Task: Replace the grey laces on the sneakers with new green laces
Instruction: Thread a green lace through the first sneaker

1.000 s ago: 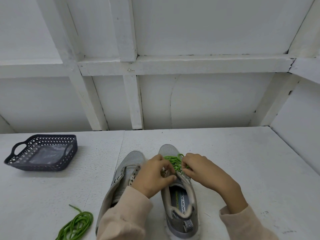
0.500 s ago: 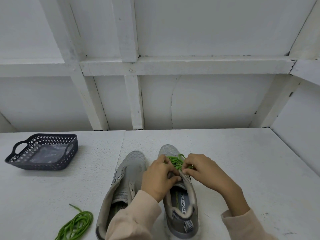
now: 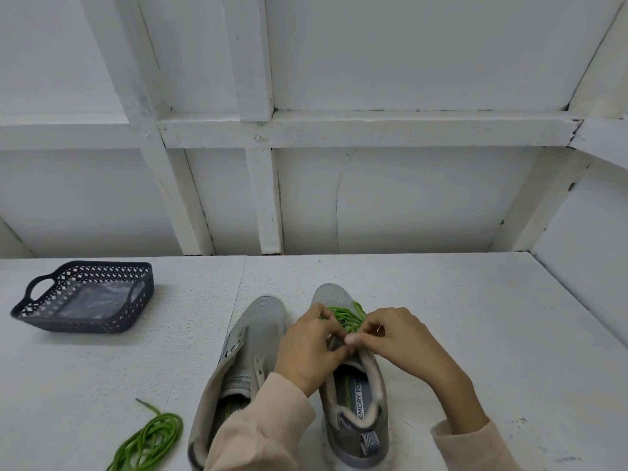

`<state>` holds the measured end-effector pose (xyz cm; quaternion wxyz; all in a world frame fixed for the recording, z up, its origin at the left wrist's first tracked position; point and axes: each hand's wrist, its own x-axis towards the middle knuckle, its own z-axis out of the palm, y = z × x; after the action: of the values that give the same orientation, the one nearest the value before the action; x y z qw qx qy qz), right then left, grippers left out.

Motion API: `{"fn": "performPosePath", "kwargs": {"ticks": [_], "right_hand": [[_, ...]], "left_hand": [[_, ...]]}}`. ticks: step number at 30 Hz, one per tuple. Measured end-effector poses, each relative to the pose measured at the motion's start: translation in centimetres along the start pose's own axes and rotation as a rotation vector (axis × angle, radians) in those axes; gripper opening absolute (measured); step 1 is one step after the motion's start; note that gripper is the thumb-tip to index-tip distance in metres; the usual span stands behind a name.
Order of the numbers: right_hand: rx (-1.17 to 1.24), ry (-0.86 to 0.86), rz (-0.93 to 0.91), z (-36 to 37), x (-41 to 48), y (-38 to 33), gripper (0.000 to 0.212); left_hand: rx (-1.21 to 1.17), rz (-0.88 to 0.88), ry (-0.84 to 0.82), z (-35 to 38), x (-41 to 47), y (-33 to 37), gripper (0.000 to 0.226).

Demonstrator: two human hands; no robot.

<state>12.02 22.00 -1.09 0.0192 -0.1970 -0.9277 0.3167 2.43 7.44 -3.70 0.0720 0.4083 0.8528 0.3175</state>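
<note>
Two grey sneakers stand side by side on the white table, toes pointing away from me. The right sneaker [image 3: 356, 402] carries a bunch of green lace [image 3: 346, 316] over its eyelets. My left hand [image 3: 311, 348] and my right hand [image 3: 401, 341] meet above its tongue, fingers curled and pinching the green lace; the fingertips hide the eyelets. The left sneaker [image 3: 251, 341] has no lace, its eyelets bare. A second green lace [image 3: 153, 440] lies coiled at the front left.
A dark perforated basket [image 3: 85, 297] with handles sits at the left and holds clear plastic. White framed walls close off the back and the right side of the table [image 3: 475, 317].
Both hands have shifted slightly on the right sneaker; my right thumb and fingers have come closer to my left fingertips over the tongue. The sneakers and the coiled lace have not moved.
</note>
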Motion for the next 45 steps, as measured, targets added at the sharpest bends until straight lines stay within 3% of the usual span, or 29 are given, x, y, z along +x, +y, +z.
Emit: {"fn": "performPosePath", "kwargs": {"ticks": [6, 10, 17, 24, 31, 34, 37, 45], "right_hand": [[-0.015, 0.008, -0.078, -0.3, -0.7, -0.5, 0.022], [-0.167, -0.004, -0.153, -0.2, -0.9, -0.9, 0.022], [-0.366, -0.024, -0.119, 0.5, -0.2, -2.2, 0.035], [-0.488, -0.008, -0.109, 0.6, -0.3, -3.3, 0.022], [-0.327, 0.103, -0.121, 1.7, -0.7, -2.3, 0.011], [-0.192, 0.168, -0.118, 2.4, -0.6, -1.7, 0.002], [-0.159, 0.193, -0.132, 3.0, -0.3, -1.8, 0.001], [-0.12, 0.172, -0.069, 3.1, 0.1, -1.9, 0.009]], "left_hand": [[-0.05, 0.005, -0.03, -1.6, 0.2, -0.8, 0.02], [0.018, 0.041, -0.099, -2.3, 0.2, -0.9, 0.024], [0.242, 0.056, -0.115, -2.7, 0.1, 0.5, 0.022], [0.302, 0.07, -0.125, -2.5, 0.4, 1.0, 0.023], [-0.042, -0.03, -0.081, -3.0, -0.9, 0.2, 0.042], [-0.221, -0.094, -0.082, -3.6, -1.1, 0.0, 0.027], [-0.261, -0.107, -0.075, -3.8, -1.0, -0.4, 0.038], [-0.279, -0.113, 0.005, -2.9, -0.6, -0.7, 0.032]]}}
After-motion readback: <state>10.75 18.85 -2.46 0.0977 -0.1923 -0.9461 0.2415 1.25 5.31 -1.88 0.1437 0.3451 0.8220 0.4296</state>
